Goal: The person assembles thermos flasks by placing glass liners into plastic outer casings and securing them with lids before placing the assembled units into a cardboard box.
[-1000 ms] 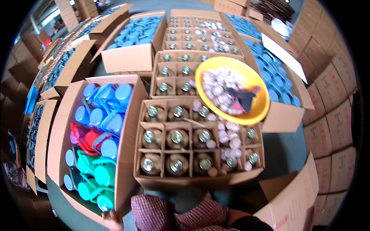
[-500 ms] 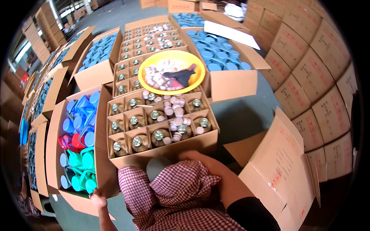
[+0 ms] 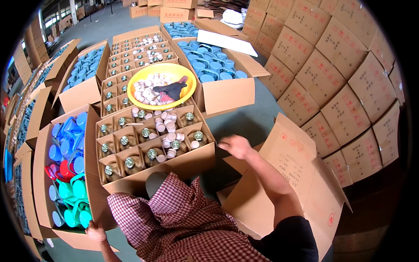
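Observation:
My left hand [image 3: 96,232] is closed on the near corner of an open carton [image 3: 91,174] at the left. Inside stand blue plastic pieces with handles [image 3: 66,147], red ones [image 3: 66,169] and green ones [image 3: 73,196]. My right hand [image 3: 237,146] is beside the right corner of the bottle carton [image 3: 161,170], its fingers reaching left and holding nothing I can see. That carton, in front of my knees, has cardboard dividers with silver-topped glass bottles [image 3: 129,163]. Pale round stoppers [image 3: 166,122] lie heaped among them.
A yellow basin [image 3: 185,97] with stoppers and a dark glove [image 3: 171,89] rests on bottle cartons beyond. Cartons of blue pieces [image 3: 211,65] flank it. An open carton [image 3: 275,174] stands at my right, its flaps raised. Stacked cartons [image 3: 331,83] form a wall behind it.
My right hand has come up from the bottle carton's near side to its right corner. My left hand stays at the left carton. The view has swung right, shifting the scene leftward.

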A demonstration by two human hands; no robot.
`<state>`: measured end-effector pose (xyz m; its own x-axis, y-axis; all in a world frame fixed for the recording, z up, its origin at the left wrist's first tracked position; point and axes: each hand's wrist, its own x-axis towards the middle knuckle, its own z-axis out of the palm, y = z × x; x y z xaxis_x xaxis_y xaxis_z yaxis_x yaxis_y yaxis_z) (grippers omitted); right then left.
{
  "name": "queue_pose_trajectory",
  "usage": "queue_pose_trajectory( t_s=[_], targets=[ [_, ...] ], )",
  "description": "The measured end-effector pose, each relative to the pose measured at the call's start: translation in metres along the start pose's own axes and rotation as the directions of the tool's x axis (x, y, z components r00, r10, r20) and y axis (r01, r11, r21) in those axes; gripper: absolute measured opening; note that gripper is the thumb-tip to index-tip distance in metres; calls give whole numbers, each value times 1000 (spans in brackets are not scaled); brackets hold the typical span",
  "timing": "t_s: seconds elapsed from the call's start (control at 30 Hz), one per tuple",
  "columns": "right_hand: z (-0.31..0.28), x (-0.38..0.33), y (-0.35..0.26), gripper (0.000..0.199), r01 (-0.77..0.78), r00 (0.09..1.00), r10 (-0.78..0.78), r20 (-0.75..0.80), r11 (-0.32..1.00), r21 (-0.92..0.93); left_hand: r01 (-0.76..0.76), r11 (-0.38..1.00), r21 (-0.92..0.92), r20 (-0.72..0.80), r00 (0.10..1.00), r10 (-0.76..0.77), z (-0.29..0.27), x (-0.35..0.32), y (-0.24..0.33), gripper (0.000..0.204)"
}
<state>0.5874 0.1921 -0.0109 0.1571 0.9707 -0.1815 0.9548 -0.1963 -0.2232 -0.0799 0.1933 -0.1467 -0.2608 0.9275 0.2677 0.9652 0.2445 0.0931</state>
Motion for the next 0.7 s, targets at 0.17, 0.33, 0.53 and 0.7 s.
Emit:
queue_pose_trajectory(
  t_s=[0.17, 0.33, 0.53, 0.7],
  targets=[
    [63, -101, 104, 38, -36, 991, 21, -131, 993, -110, -40, 998, 46, 38, 999, 38, 2, 6, -6, 19],
    [64, -182, 68, 32, 212, 932, -245, -268, 966, -149, -86, 996, -26, -19, 996, 86, 21, 5, -38, 28],
    [91, -226, 110, 29, 217, 964, -253, -82, 926, -309, -26, 999, 36, 137, 990, 20, 7, 18, -24, 39],
    [83, -273, 90, 29, 268, 958, -207, 197, 889, -371, -15, 1000, 2, 127, 992, 15, 17, 11, -36, 42]
  ],
)
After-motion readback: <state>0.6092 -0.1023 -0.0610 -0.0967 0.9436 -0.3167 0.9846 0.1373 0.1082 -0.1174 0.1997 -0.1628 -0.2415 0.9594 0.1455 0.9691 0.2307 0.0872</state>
